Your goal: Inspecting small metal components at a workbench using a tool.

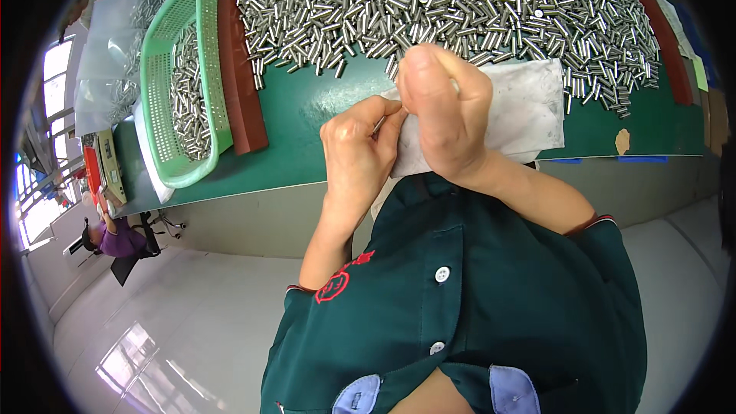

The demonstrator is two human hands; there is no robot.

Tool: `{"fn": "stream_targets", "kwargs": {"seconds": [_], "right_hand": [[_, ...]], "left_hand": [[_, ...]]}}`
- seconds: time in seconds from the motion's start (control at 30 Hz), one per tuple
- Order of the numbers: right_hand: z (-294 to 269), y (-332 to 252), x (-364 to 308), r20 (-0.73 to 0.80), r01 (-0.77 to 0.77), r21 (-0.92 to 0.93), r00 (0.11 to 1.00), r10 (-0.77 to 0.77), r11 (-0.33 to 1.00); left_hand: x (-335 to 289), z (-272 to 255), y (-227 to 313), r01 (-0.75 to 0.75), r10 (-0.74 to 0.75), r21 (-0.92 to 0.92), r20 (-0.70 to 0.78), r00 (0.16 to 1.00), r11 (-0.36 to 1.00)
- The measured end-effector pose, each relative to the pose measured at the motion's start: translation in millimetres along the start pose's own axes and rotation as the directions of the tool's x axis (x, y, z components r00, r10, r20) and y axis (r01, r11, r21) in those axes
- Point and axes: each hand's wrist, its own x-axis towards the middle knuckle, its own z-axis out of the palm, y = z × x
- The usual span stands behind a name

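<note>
My left hand (356, 146) is closed in a pinch at the table's front edge. A sliver of a small metal pin (378, 127) shows between its thumb and forefinger. Right beside it, my right hand (448, 119) is raised with fingers curled and thumb on top; whatever it grips, if anything, is hidden. Beneath both hands lies a white cloth (529, 103) with grey smudges. Beyond them spreads a wide heap of loose short metal pins (445, 4), its near edge close to my right fingertips.
Dark red strips (244, 100) border the heap left and right on the green tabletop (295, 126). To the left stands a green perforated basket (153, 107) holding more pins. Clear plastic bags (115, 50) and a scale (110, 169) are farther left. A person (119, 239) sits beyond.
</note>
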Motion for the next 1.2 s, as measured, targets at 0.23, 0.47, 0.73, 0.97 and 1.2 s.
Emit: {"fn": "stream_targets", "kwargs": {"seconds": [0.23,0.47,0.73,0.97,1.2], "right_hand": [[-18.3,1.9,9.7,-0.115,-0.100,0.370,0.982,0.153,0.924],[-18.3,-0.5,15.1,-0.094,-0.201,0.472,0.957,0.276,0.858],[-16.0,0.3,14.3,-0.078,-0.205,0.446,0.961,0.266,0.871],[-12.9,0.9,13.7,-0.079,-0.181,0.388,0.970,0.228,0.904],[-12.4,0.2,10.2,-0.053,-0.139,0.327,0.985,0.165,0.935]], "left_hand": [[-4.0,0.2,0.5,0.027,-0.027,0.067,-0.003,1.000,0.997],[-4.7,1.2,-0.6,0.001,-0.001,0.059,-0.008,1.000,0.998],[-4.8,1.1,0.3,0.000,0.002,0.069,-0.019,1.000,0.998],[-5.5,3.1,-1.6,-0.023,0.025,0.074,-0.033,0.999,0.997],[-5.5,-15.5,-9.3,0.255,-0.281,-0.634,0.062,0.958,0.730]]}}
